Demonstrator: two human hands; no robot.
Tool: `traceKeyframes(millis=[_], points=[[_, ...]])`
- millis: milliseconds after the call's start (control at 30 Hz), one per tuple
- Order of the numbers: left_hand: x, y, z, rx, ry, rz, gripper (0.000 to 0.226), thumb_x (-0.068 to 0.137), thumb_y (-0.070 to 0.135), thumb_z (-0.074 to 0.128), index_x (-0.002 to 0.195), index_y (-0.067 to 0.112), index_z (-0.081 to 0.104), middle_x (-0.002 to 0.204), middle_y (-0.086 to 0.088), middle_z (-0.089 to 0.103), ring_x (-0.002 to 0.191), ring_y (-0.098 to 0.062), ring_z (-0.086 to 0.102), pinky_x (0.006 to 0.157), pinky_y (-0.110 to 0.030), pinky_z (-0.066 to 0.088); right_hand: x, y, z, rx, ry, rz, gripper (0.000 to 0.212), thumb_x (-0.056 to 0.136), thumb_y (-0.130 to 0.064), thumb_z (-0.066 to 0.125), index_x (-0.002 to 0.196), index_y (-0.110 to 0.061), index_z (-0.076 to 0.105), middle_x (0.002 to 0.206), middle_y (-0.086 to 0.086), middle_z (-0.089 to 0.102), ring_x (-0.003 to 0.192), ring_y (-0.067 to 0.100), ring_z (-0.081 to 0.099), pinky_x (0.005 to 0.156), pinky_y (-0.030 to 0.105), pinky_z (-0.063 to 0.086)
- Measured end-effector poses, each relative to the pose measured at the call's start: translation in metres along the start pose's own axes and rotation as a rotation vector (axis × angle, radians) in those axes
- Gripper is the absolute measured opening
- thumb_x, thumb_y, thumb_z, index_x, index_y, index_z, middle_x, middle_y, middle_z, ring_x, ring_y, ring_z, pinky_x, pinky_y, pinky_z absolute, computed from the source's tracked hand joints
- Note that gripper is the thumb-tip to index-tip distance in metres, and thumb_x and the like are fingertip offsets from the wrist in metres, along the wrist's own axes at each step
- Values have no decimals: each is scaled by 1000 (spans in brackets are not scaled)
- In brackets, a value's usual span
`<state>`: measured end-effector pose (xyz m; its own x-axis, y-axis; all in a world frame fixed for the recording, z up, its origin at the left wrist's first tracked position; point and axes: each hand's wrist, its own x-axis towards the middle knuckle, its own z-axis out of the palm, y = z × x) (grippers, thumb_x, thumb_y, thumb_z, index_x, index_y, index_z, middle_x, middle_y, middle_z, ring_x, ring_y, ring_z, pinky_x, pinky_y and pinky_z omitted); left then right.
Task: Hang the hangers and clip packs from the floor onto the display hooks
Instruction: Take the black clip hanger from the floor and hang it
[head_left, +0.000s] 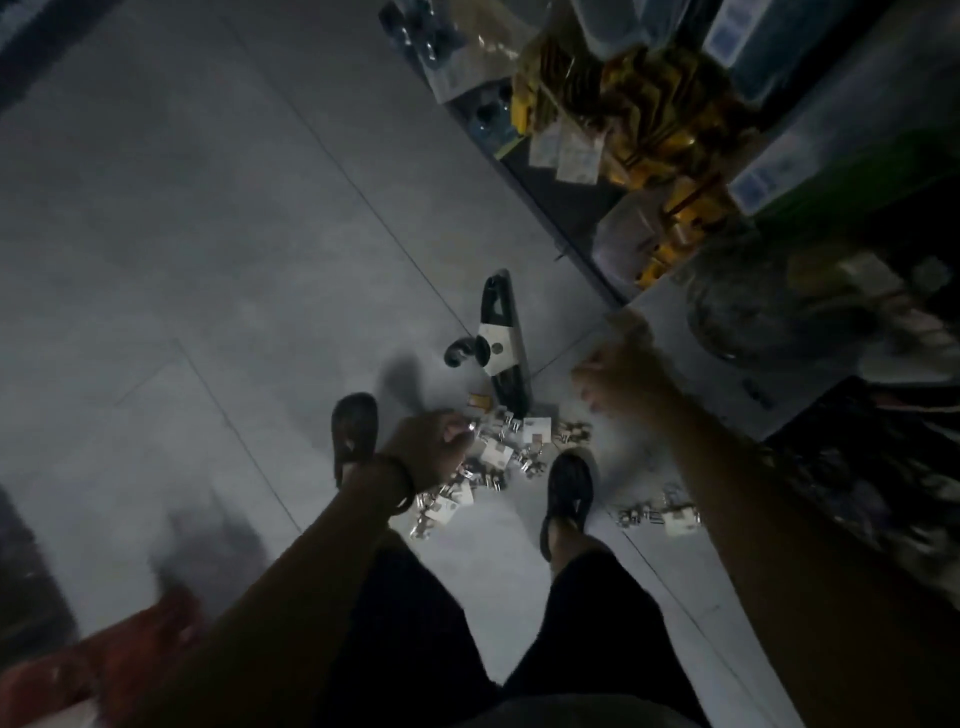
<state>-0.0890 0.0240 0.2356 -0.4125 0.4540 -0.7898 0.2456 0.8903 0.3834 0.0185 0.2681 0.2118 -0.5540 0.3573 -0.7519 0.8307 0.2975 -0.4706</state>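
Now L hand (434, 448) fingers pinch clip packs (498, 457); R hand (618, 376) curled (blurred, grip unclear).

Dim and grainy; the right hand (621, 376) smears with motion blur, corners darken, floor tiles (218, 249) bow near edges.

Both arms reach down and forward, legs apart below.

The left hand (434, 449) hangs low between the feet, back toward the camera, fingers curled in; whether it grips anything cannot be told. A dark band circles its wrist. The right hand (621, 374) is higher and further out, blurred, fingers loosely bent with the thumb up, its forearm running back to the lower right corner. The legs are in dark shorts, and each foot wears a dark sandal, left (355, 434) and right (569, 493).
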Motion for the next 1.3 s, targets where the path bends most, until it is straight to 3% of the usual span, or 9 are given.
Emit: traceKeyframes(millis=[233, 400, 600, 733, 833, 900, 1100, 1200, 1300], points=[[273, -84, 4, 111, -210, -90, 28, 109, 27, 49, 116, 10, 70, 113, -8, 74, 98, -20, 66, 90, -38, 55, 200, 37, 122, 115, 60, 165, 17, 95, -26, 72, 106, -15, 64, 94, -1, 69, 83, 19, 68, 65, 26, 51], [468, -149, 54, 99, -152, -158, 25, 106, 21, 52, 126, 14, 65, 117, -8, 67, 96, -20, 57, 76, -29, 46, 361, 100, 243, 89, -65, 308, 56, 87, -32, 81, 128, -10, 49, 111, 13, 66, 89, 29, 71, 74, 45, 64], [609, -238, 114, -21, 29, -335, 78, 79, 51, 77, 144, 24, 42, 139, -16, 47, 113, -43, 63, 93, -55, 59, 483, 146, 356, -60, -19, 407, 107, 67, -51, 94, 147, -16, 33, 135, 14, 52, 122, 37, 58, 97, 54, 55], [641, -283, 141, 126, -107, -306, 56, 91, 53, 69, 135, 17, 66, 128, -12, 68, 117, -34, 67, 95, -31, 47, 500, 159, 408, -58, 177, 464, 101, 64, -50, 94, 140, -17, 36, 130, 12, 55, 113, 35, 62, 90, 53, 58], [650, -292, 123, -38, -64, -332, 66, 70, 69, 80, 116, 22, 73, 103, -3, 77, 77, -15, 76, 70, -28, 64, 501, 166, 407, 6, 318, 381, 89, 67, -54, 87, 134, -19, 42, 126, 9, 57, 110, 30, 61, 84, 46, 60], [640, -269, 95, -224, -38, -263, 35, 86, 42, 82, 112, 20, 75, 92, 1, 77, 64, -6, 74, 60, -20, 61, 503, 166, 389, 122, 384, 287, 84, 69, -60, 83, 132, -20, 46, 122, 6, 60, 108, 24, 59, 77, 35, 58], [582, -204, 49, -964, 73, -294, 33, 102, 17, 65, 134, 8, 61, 117, -14, 69, 107, -28, 76, 76, -33, 62, 488, 126, 325, 336, 414, 202, 84, 68, -75, 79, 128, -22, 52, 114, -2, 64, 100, 17, 64, 80, 34, 60], [537, -166, 50, -1121, 124, -251, 40, 108, 4, 53, 147, -6, 50, 109, -7, 66, 95, 7, 73, 71, -10, 55, 442, 98, 302, 381, 471, 165, 76, 70, -74, 75, 122, -24, 53, 110, -7, 61, 98, 12, 62, 73, 23, 52], [475, -118, 41, -1260, 4, -260, 44, 105, 33, 61, 145, 15, 58, 131, -7, 70, 111, -16, 72, 87, -34, 59, 379, 67, 281, 509, 534, 121, 65, 70, -75, 73, 114, -35, 47, 107, -11, 61, 95, 9, 65, 73, 22, 55]])
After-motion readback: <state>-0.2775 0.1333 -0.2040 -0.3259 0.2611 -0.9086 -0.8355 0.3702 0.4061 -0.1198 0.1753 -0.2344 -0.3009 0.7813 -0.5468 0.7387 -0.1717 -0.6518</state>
